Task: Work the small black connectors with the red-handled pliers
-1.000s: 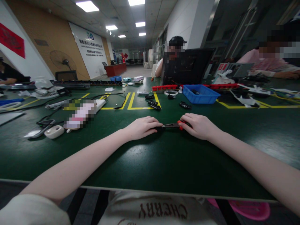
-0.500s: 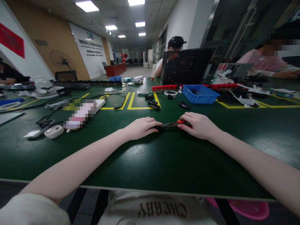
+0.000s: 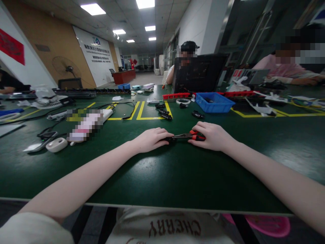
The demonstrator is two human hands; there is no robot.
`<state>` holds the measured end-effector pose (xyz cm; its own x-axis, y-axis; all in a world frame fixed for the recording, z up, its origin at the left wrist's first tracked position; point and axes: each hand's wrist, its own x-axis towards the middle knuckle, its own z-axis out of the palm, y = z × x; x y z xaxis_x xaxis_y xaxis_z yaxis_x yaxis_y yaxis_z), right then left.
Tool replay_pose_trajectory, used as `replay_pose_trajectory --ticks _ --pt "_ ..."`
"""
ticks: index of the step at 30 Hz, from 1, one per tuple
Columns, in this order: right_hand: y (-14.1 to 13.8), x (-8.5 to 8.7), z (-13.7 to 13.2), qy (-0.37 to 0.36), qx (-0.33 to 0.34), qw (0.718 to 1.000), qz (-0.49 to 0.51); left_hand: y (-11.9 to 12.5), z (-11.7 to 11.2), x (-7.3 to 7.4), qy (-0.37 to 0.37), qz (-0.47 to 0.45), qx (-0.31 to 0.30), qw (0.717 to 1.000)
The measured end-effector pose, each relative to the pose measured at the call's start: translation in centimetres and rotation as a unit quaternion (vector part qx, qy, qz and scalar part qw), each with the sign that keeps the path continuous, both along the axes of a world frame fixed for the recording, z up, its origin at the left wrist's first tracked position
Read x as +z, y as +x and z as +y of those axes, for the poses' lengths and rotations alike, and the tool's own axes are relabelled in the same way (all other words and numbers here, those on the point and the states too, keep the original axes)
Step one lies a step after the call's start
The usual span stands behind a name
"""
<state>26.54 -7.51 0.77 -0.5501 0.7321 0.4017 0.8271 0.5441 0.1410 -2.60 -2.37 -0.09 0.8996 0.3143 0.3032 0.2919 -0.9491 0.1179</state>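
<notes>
1. One pair of red-and-black-handled pliers with a slender metal nose (image 3: 188,135) lies level between two bare hands, low over a dark green desk (image 3: 177,179), its nose pointing at a small black part (image 3: 171,139).
2. Gripping work appears to be the step in hand; whether the tips bite the part cannot be told. The next move would seem to call for a firm pinch and careful alignment.
3. Thumb and fingers of the left hand (image 3: 154,139) close narrowly on the part; the right hand (image 3: 212,136) wraps the handles, which stand slightly parted.
4. Both forearms angle inward from the near edge, palms mostly down, wrists nearly straight.
5. Beyond the pliers sit an elongated black plastic piece (image 3: 197,114), a cluster of similar black pieces (image 3: 165,114) and a blue rectangular plastic bin (image 3: 220,108).
</notes>
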Motion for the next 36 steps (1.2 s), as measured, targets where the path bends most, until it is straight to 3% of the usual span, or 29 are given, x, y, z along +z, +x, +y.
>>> replay_pose_trajectory --ticks 22,36 --pt "0.03 -0.1 0.09 -0.019 -0.013 1.0 0.008 0.02 -0.32 0.19 0.039 0.014 -0.002 0.999" --pt "0.14 -0.21 0.22 -0.003 -0.007 1.0 0.007 0.09 -0.37 0.15 0.018 0.009 0.009 1.0"
